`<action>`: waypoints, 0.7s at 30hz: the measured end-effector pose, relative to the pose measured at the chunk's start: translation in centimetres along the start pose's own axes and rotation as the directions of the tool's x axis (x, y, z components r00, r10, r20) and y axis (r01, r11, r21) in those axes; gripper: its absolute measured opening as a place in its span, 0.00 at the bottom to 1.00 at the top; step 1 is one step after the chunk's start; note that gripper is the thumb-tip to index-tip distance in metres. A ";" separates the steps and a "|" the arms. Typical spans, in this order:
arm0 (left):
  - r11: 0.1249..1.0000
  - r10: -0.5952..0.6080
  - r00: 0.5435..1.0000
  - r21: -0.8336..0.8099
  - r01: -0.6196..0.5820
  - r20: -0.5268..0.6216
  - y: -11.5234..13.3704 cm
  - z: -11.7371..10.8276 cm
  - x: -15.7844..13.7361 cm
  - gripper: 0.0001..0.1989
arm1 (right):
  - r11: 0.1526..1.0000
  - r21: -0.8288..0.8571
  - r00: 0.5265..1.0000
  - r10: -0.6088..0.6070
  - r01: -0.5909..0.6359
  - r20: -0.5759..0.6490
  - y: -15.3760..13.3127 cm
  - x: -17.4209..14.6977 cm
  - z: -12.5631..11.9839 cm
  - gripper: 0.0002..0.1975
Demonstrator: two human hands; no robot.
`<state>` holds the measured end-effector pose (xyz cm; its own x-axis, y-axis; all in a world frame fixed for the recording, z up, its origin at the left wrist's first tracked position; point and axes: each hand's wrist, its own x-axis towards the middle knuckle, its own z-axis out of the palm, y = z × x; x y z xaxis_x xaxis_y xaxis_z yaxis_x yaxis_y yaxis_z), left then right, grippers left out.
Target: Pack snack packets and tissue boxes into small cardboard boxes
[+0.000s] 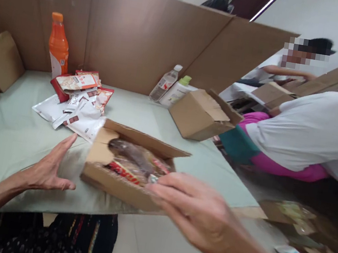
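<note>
An open cardboard box stands at the table's front edge. Inside it lie plastic-wrapped packages with red and yellow print, and a dark, shiny item blurred by motion. My right hand reaches over the box's right end, fingers pressed together at a small whitish, shiny bit; what they pinch is not clear. To the left of the box my left hand hovers just above the cloth, thumb and fingers apart, holding nothing. White pouches lie just beyond it, touching the box's far left corner.
Red snack packets and an orange drink bottle are behind the pouches. A clear bottle, a white bottle and another cardboard box stand at back right. A cardboard wall borders the table. Two people work at right.
</note>
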<state>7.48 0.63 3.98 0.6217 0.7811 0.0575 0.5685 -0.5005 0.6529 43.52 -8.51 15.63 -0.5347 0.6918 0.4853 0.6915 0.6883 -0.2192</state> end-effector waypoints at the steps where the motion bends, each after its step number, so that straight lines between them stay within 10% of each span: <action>1: 0.998 -0.006 1.000 -0.059 0.006 0.000 0.1 -0.5 -1.4 0.65 | 0.998 0.017 0.998 -0.053 0.053 0.028 -1.7 0.9 0.9 0.13; 5: 0.954 -0.092 0.994 -0.292 0.070 -0.060 -0.8 -1.6 -6.1 0.66 | 0.965 0.132 0.966 -0.241 0.228 0.093 -5.8 3.6 3.5 0.17; 10: 0.926 -0.132 0.985 -0.369 0.081 -0.115 -1.9 -1.4 -8.6 0.68 | 0.902 0.427 0.962 -0.161 0.053 0.219 -5.4 6.3 2.7 0.27; 17: 0.897 -0.134 0.978 -0.440 0.050 -0.160 -2.1 -0.2 -8.8 0.69 | 0.987 -0.119 0.876 0.149 -0.106 0.458 -3.9 8.8 5.4 0.17; 21: 0.912 -0.126 0.969 -0.408 0.029 -0.215 -3.2 0.8 -8.6 0.72 | 0.984 -0.124 0.875 0.169 -0.126 0.454 -4.4 9.0 7.6 0.10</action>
<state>0.77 -4.77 0.84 0.4148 0.8998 0.1353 0.3165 -0.2821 0.9057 32.01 -3.65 14.47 -0.5713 0.8207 0.0028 0.8082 0.5632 -0.1720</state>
